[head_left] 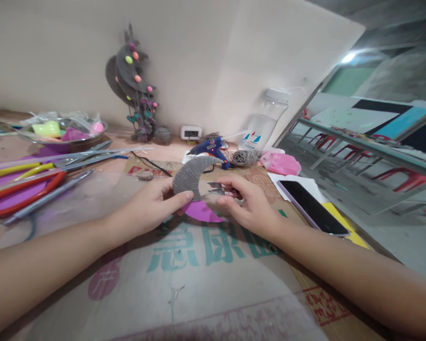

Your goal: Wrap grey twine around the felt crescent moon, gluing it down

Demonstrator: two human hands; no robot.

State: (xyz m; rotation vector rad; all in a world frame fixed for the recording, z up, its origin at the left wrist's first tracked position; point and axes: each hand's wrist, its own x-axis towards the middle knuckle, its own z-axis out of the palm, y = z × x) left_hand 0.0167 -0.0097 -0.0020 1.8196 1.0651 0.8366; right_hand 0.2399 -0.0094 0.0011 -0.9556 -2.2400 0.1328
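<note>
A grey crescent moon (185, 179), wrapped in yarn, is gripped by my left hand (152, 203), with the thumb across its lower front. Under its lower edge shows a purple crescent-shaped piece (203, 213); I cannot tell whether the two are joined. My right hand (253, 203) is closed around a small pair of scissors (218, 189). Their blades are parted and point left, close to the inner curve of the grey moon. Most of the handle is hidden by my fingers.
Behind my hands lie a blue glue gun (211, 148), grey yarn (246, 157) and a water bottle (264, 121). Scissors with red handles (31, 199) lie left, near a metal bowl (62, 138). At right is a phone (312, 207). A finished moon ornament (135, 76) hangs against the board.
</note>
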